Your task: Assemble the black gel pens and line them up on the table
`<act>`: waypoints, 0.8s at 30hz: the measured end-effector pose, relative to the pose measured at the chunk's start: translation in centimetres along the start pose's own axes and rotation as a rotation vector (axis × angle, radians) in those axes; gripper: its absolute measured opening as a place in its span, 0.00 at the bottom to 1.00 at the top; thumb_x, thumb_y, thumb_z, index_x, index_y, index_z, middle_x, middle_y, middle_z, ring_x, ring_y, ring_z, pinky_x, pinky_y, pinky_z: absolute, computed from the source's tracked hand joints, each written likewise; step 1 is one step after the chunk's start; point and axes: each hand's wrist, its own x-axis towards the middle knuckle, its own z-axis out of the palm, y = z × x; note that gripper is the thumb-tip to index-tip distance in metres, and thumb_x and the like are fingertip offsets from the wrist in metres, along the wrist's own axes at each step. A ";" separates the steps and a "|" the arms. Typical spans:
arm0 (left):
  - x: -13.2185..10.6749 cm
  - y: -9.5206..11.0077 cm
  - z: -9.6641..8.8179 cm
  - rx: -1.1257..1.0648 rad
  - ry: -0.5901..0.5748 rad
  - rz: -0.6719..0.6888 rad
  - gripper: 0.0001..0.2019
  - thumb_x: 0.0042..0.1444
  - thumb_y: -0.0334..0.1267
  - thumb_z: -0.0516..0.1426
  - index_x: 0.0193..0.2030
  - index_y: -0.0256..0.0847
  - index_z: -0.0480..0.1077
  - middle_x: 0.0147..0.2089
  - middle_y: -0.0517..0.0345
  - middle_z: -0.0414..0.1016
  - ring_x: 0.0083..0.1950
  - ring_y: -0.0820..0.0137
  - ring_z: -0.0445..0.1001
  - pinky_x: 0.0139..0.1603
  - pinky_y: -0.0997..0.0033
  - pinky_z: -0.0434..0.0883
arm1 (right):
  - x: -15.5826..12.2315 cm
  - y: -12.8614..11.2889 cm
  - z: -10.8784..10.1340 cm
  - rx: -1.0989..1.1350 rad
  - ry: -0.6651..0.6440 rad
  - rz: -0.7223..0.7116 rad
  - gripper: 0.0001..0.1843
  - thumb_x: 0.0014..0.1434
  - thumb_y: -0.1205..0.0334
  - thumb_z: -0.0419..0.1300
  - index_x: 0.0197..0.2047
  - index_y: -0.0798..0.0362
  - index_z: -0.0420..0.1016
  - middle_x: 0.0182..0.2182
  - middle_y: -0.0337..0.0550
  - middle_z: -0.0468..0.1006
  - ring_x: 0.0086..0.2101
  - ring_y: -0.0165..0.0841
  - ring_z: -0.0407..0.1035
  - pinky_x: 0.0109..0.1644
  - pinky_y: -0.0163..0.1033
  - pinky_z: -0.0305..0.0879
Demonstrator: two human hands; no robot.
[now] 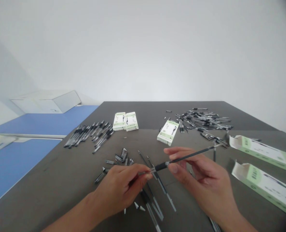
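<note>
Near the bottom of the view, a left hand (118, 190) and a right hand (200, 180) hold one black pen (185, 158) above a dark grey table (48, 183), the pen slanting up to the right between them. Left hand: fingertips pressed together, pinching the pen's near end, which looks thin and clear. Right hand: thumb and forefinger pinching just beyond the black grip, remaining fingers loosely apart and partly hidden behind the pen. Beneath the hands: several loose pens (159, 196) lying crosswise, and small pale pen tips (138, 207) just below the left hand. Right side, near: two open green-and-white cartons (265, 188), one beyond the other. Middle left: a small cluster of short dark pen parts (121, 157). Farther left: a tight row of black pens (89, 135) lying side by side. Far middle: two white-and-green boxes (125, 121) touching, and a third box (168, 132) set at an angle. Far right: a loose heap of black pens (203, 120). Beyond the table's left edge: a blue surface (19, 161).
</note>
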 end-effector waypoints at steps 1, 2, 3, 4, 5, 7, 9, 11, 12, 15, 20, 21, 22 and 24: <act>-0.1 -0.1 0.1 -0.016 -0.018 -0.015 0.04 0.75 0.35 0.58 0.51 0.45 0.74 0.24 0.72 0.74 0.20 0.77 0.73 0.25 0.80 0.65 | 0.0 0.1 0.0 0.001 -0.015 0.008 0.06 0.68 0.60 0.70 0.48 0.39 0.84 0.51 0.39 0.88 0.51 0.38 0.82 0.45 0.39 0.77; -0.2 -0.2 0.3 -0.031 -0.039 -0.028 0.04 0.75 0.35 0.57 0.52 0.45 0.73 0.24 0.71 0.74 0.20 0.77 0.73 0.25 0.79 0.65 | 0.1 0.2 0.0 -0.009 -0.024 0.019 0.07 0.68 0.59 0.70 0.49 0.39 0.85 0.52 0.40 0.88 0.50 0.38 0.82 0.45 0.39 0.77; -0.3 -0.3 0.4 -0.045 -0.056 -0.042 0.04 0.75 0.34 0.57 0.52 0.45 0.73 0.25 0.70 0.74 0.21 0.76 0.73 0.26 0.78 0.65 | 0.1 0.4 -0.1 -0.028 -0.030 0.034 0.09 0.68 0.58 0.70 0.51 0.39 0.85 0.52 0.40 0.88 0.49 0.38 0.82 0.44 0.38 0.77; -0.3 -0.4 0.5 -0.058 -0.070 -0.055 0.04 0.75 0.34 0.57 0.52 0.45 0.73 0.26 0.70 0.75 0.22 0.76 0.74 0.27 0.78 0.65 | 0.1 0.5 -0.1 -0.051 -0.034 0.049 0.11 0.68 0.57 0.70 0.53 0.39 0.86 0.52 0.41 0.88 0.48 0.38 0.82 0.44 0.38 0.77; -0.3 -0.5 0.6 -0.069 -0.078 -0.067 0.05 0.75 0.34 0.56 0.51 0.45 0.73 0.26 0.69 0.75 0.22 0.75 0.74 0.27 0.77 0.65 | 0.2 0.7 -0.2 -0.072 -0.033 0.062 0.13 0.68 0.55 0.70 0.55 0.40 0.85 0.52 0.42 0.88 0.47 0.38 0.82 0.44 0.39 0.77; -0.2 -0.6 0.7 -0.091 -0.086 -0.086 0.05 0.75 0.34 0.55 0.52 0.45 0.72 0.26 0.69 0.75 0.23 0.75 0.74 0.28 0.77 0.65 | 0.3 1.0 -0.3 -0.081 -0.020 0.076 0.16 0.67 0.53 0.70 0.57 0.41 0.85 0.52 0.44 0.88 0.44 0.38 0.83 0.45 0.41 0.78; 0.0 -0.7 0.7 -0.104 -0.082 -0.106 0.06 0.76 0.35 0.54 0.53 0.45 0.72 0.26 0.68 0.75 0.22 0.75 0.74 0.27 0.78 0.66 | 0.5 1.3 -0.4 -0.054 0.007 0.070 0.19 0.67 0.52 0.70 0.59 0.43 0.84 0.52 0.45 0.89 0.42 0.38 0.83 0.45 0.42 0.79; 0.1 -0.8 0.6 -0.110 -0.071 -0.125 0.06 0.76 0.36 0.54 0.53 0.44 0.72 0.25 0.69 0.74 0.22 0.75 0.74 0.26 0.78 0.66 | 0.7 1.6 -0.4 -0.039 0.035 0.072 0.21 0.66 0.51 0.71 0.60 0.44 0.83 0.51 0.46 0.89 0.41 0.37 0.83 0.45 0.42 0.79; 0.2 -0.8 0.5 -0.114 -0.063 -0.137 0.06 0.76 0.37 0.54 0.52 0.44 0.72 0.25 0.70 0.73 0.21 0.75 0.74 0.26 0.78 0.65 | 0.8 1.8 -0.5 -0.039 0.049 0.079 0.21 0.66 0.50 0.71 0.60 0.44 0.83 0.51 0.46 0.89 0.42 0.37 0.83 0.45 0.41 0.79; 0.5 -0.9 0.2 -0.123 -0.023 -0.192 0.06 0.76 0.38 0.53 0.48 0.44 0.72 0.23 0.71 0.72 0.21 0.75 0.73 0.25 0.78 0.65 | 1.2 2.3 -0.6 -0.060 0.089 0.113 0.22 0.66 0.49 0.71 0.60 0.45 0.83 0.49 0.46 0.90 0.43 0.37 0.83 0.46 0.41 0.78; 1.1 -1.5 -1.0 -0.126 0.156 -0.330 0.11 0.78 0.44 0.51 0.48 0.43 0.71 0.22 0.70 0.70 0.22 0.74 0.71 0.27 0.77 0.66 | 2.1 3.6 -1.2 -0.237 0.098 0.108 0.20 0.67 0.47 0.69 0.56 0.48 0.86 0.42 0.45 0.91 0.39 0.38 0.83 0.42 0.41 0.76; 1.2 -1.7 -1.4 -0.127 0.205 -0.357 0.12 0.78 0.45 0.50 0.48 0.43 0.71 0.23 0.71 0.69 0.22 0.74 0.70 0.27 0.76 0.66 | 2.3 4.0 -1.4 -0.296 0.057 0.099 0.19 0.67 0.47 0.69 0.55 0.48 0.86 0.41 0.45 0.90 0.38 0.38 0.82 0.41 0.41 0.76; 1.3 -2.0 -1.7 -0.129 0.253 -0.381 0.12 0.78 0.46 0.50 0.48 0.43 0.71 0.23 0.71 0.68 0.22 0.73 0.69 0.28 0.76 0.65 | 2.4 4.3 -1.5 -0.358 -0.012 0.093 0.18 0.67 0.48 0.68 0.54 0.49 0.87 0.41 0.45 0.90 0.39 0.38 0.82 0.41 0.42 0.75; 1.6 -2.6 -2.3 -0.132 0.331 -0.418 0.13 0.78 0.48 0.50 0.48 0.43 0.70 0.23 0.70 0.67 0.23 0.73 0.67 0.28 0.75 0.64 | 2.6 5.1 -1.7 -0.459 -0.192 0.094 0.16 0.68 0.50 0.66 0.52 0.49 0.88 0.40 0.45 0.89 0.40 0.38 0.81 0.44 0.42 0.75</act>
